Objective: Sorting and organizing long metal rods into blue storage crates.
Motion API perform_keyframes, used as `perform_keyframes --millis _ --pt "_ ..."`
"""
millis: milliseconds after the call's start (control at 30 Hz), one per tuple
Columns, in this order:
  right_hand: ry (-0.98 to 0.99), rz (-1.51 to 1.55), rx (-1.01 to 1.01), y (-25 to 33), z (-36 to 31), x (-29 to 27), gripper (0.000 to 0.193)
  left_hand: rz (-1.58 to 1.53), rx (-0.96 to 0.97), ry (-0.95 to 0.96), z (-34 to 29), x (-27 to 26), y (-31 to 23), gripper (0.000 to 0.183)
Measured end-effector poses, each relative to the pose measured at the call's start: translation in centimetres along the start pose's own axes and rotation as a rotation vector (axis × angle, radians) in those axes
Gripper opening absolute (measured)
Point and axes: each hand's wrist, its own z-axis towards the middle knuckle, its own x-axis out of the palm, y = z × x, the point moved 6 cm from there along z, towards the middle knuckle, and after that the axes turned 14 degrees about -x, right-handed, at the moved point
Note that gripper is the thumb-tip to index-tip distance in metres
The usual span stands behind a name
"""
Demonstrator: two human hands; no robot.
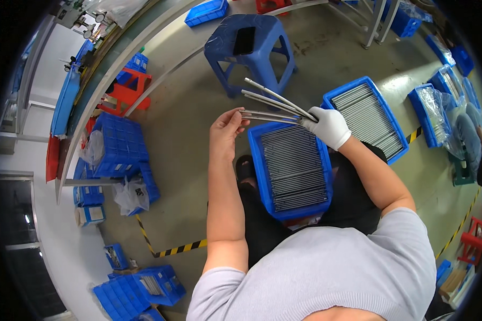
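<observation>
My right hand (pixel 328 127), in a white glove, is closed round several thin silvery metal rods (pixel 277 98). They fan out from it toward the left. My bare left hand (pixel 229 129) pinches the far ends of the lower rods in the bunch between thumb and fingers; how many it grips I cannot make out. Just below the rods, between my knees, a blue plastic crate (pixel 256 170) holds many dark grey rods lying crosswise in rows. To its right stands a second blue crate (pixel 399 122), filled with lighter silvery rods.
A blue stool (pixel 257 27) with a black phone (pixel 245 40) on it stands ahead. At left, blue crates (pixel 120 142) are stacked under a workbench (pixel 110 67). More crates (pixel 427 115) with plastic wrap sit at right. Yellow-black tape (pixel 182 249) marks the floor.
</observation>
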Motion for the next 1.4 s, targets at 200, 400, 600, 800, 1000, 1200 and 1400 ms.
perform_keyframes --millis 200,400,600,800,1000,1200,1400 --pt "-0.036 0.028 0.051 -0.5 0.0 0.0 0.033 0.017 0.17 0.184 -0.4 0.6 -0.9 0.024" --pt "-0.211 -0.232 -0.148 1.6 -0.5 -1.6 0.027 0.23 0.028 0.03 -0.4 0.8 -0.3 0.022" --pt "-0.208 -0.214 -0.162 2.0 -0.2 -0.9 0.028 0.161 0.127 0.156 -0.6 1.2 0.2 0.022" --pt "-0.008 -0.016 0.04 0.2 0.1 0.5 0.034 0.165 0.162 0.17 -1.0 2.0 -0.4 0.02" --pt "-0.002 -0.226 -0.014 1.8 -0.3 -0.2 0.034 0.284 -0.02 0.001 -0.2 0.3 1.5 0.022" --pt "0.025 -0.108 0.033 0.4 -0.3 -0.4 0.032 0.213 0.098 -0.158 -0.2 -4.0 -1.5 0.025" --pt "0.023 -0.122 -0.034 1.4 -0.3 0.0 0.031 0.187 0.049 0.027 -0.3 -0.8 -0.4 0.025"
